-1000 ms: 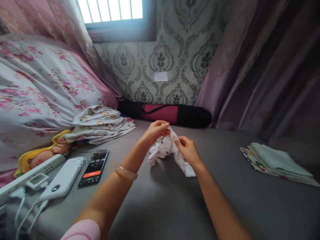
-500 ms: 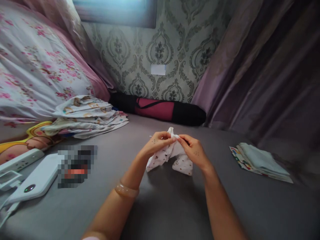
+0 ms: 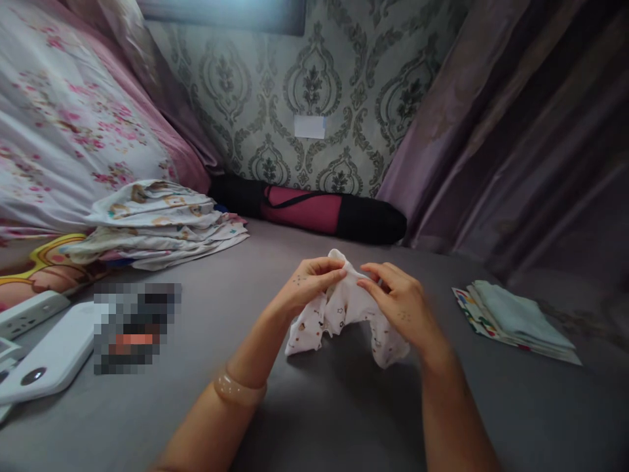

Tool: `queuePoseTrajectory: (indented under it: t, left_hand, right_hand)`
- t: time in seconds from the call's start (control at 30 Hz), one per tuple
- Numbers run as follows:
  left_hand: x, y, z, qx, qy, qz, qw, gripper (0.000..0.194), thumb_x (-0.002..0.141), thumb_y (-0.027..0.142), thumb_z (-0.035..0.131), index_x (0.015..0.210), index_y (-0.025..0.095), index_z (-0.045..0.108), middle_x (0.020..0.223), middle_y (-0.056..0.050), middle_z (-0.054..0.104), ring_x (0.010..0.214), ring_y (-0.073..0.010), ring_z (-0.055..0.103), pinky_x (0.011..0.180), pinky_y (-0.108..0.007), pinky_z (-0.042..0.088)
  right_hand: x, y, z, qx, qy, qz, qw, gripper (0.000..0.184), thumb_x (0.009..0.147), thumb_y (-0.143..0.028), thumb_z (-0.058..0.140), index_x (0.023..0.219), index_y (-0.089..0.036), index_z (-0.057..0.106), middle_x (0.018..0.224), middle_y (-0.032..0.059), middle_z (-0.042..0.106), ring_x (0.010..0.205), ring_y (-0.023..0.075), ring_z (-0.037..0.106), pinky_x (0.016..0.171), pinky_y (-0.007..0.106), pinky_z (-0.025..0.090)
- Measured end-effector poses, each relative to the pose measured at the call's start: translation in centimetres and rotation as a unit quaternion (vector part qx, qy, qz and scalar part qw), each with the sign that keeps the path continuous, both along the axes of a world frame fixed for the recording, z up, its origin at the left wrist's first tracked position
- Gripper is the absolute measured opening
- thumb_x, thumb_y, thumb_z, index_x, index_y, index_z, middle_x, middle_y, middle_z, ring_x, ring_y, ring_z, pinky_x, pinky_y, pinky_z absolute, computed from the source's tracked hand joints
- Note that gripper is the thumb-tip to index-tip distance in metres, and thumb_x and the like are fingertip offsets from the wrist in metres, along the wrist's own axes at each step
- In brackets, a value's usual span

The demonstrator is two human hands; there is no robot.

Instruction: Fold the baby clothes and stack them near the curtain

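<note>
A small white garment point(image 3: 351, 298), printed with tiny stars and dots, is held up just over the grey sheet, its kind hidden by folds. My left hand point(image 3: 317, 282) pinches its top edge between thumb and fingers, and a corner of fabric sticks up above them. To the right, my right hand point(image 3: 400, 295) has thumb and forefinger closed at the same upper edge. Two loose parts of the garment hang below, one under each hand, with an arch of space between them.
A crumpled pile of printed clothes point(image 3: 162, 223) lies at left, near a power bank point(image 3: 54, 357), a power strip point(image 3: 34, 311) and a pixelated phone point(image 3: 135, 334). Folded cloths point(image 3: 521, 318) are stacked at right. A black and magenta long bag point(image 3: 304, 208) rests along the wall.
My right hand has shifted rightward, away from the left, spreading the garment's top edge. Both hands keep hold of it. The view has tilted down and swung slightly right.
</note>
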State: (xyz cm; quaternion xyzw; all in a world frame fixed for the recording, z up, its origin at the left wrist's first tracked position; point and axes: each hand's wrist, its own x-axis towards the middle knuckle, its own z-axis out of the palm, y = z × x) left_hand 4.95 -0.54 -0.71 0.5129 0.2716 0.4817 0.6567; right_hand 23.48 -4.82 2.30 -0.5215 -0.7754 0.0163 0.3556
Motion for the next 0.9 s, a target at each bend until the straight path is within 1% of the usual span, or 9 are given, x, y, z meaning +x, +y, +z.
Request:
queuePoseTrajectory:
  t: [0.17,0.33,0.4,0.47,0.53,0.63,0.7,0.77,0.9]
  left_hand:
    - [0.1,0.2,-0.4,0.04,0.031,-0.003,0.999,0.026,0.074,0.038,0.072,0.086,0.015,0.069,0.079,-0.002,0.063,0.068,-0.0099,0.055,0.062,-0.021,0.041]
    - [0.1,-0.1,0.1,0.082,0.091,-0.001,0.992,0.029,0.081,0.042,0.063,0.09,0.015,0.068,0.073,0.0,0.059,0.062,-0.0089,0.049,0.056,-0.021,0.036]
    - [-0.3,-0.1,0.4,0.099,0.147,0.026,0.984,0.03,0.082,0.044,0.06,0.088,0.015,0.066,0.068,0.001,0.054,0.058,-0.0085,0.045,0.052,-0.022,0.032]
    - [-0.7,-0.3,0.5,0.129,0.225,0.07,0.963,0.031,0.08,0.046,0.06,0.083,0.015,0.062,0.068,0.002,0.053,0.059,-0.0091,0.044,0.052,-0.022,0.032]
    - [-1.0,-0.6,0.5,0.172,0.32,0.104,0.926,0.034,0.075,0.049,0.065,0.08,0.017,0.056,0.072,0.001,0.053,0.062,-0.0105,0.044,0.054,-0.023,0.033]
    - [-1.0,-1.1,0.2,0.23,0.45,0.108,0.856,0.04,0.069,0.052,0.07,0.079,0.019,0.048,0.076,0.0,0.053,0.068,-0.0144,0.045,0.057,-0.025,0.034]
    - [-0.9,-1.2,-0.2,0.244,0.504,0.105,0.822,0.037,0.07,0.046,0.07,0.079,0.02,0.045,0.079,-0.001,0.053,0.073,-0.0167,0.047,0.06,-0.027,0.035]
    - [-1.0,-0.9,-0.4,0.233,0.529,0.094,0.81,0.033,0.071,0.04,0.068,0.079,0.02,0.044,0.08,-0.001,0.053,0.074,-0.0173,0.049,0.061,-0.027,0.035]
    - [-1.7,0.1,-1.1,0.21,0.535,0.05,0.817,0.029,0.07,0.037,0.068,0.078,0.021,0.045,0.076,0.001,0.054,0.069,-0.0155,0.048,0.056,-0.025,0.032]
  right_hand:
    - [-1.2,0.3,-0.5,0.028,0.07,0.036,0.997,0.018,0.088,-0.031,0.056,0.102,-0.022,0.065,0.102,0.0057,0.065,0.096,0.0205,0.06,0.085,0.034,0.046]
    - [-2.0,0.9,-1.5,-0.016,0.131,0.046,0.99,0.018,0.087,-0.032,0.058,0.1,-0.022,0.066,0.095,0.0036,0.068,0.086,0.018,0.062,0.078,0.031,0.048]
    - [-1.8,1.3,-2.0,-0.015,0.139,0.033,0.99,0.018,0.087,-0.033,0.057,0.097,-0.022,0.068,0.092,0.0034,0.068,0.083,0.0178,0.063,0.075,0.031,0.047]
    - [-1.6,1.7,-2.3,-0.003,0.145,0.017,0.989,0.018,0.087,-0.032,0.056,0.095,-0.021,0.069,0.09,0.0037,0.068,0.082,0.0179,0.062,0.074,0.031,0.047]
    - [-1.3,2.0,-2.5,0.016,0.154,-0.001,0.988,0.019,0.088,-0.033,0.055,0.094,-0.02,0.069,0.089,0.0043,0.067,0.081,0.0179,0.062,0.073,0.031,0.046]
    - [-1.0,2.1,-2.3,0.048,0.164,-0.023,0.985,0.021,0.089,-0.033,0.054,0.094,-0.02,0.069,0.089,0.0046,0.067,0.08,0.0177,0.061,0.073,0.03,0.046]
    - [-0.7,1.9,-2.1,0.064,0.165,-0.033,0.984,0.021,0.09,-0.034,0.053,0.095,-0.019,0.068,0.089,0.0046,0.066,0.08,0.0175,0.061,0.072,0.03,0.046]
    - [-0.2,1.7,-1.7,0.075,0.163,-0.032,0.983,0.021,0.09,-0.034,0.054,0.096,-0.019,0.068,0.089,0.0045,0.066,0.081,0.0174,0.061,0.073,0.03,0.046]
    - [0.8,1.2,-0.7,0.088,0.156,-0.024,0.984,0.021,0.09,-0.034,0.054,0.096,-0.02,0.068,0.09,0.0041,0.066,0.081,0.017,0.061,0.072,0.029,0.046]
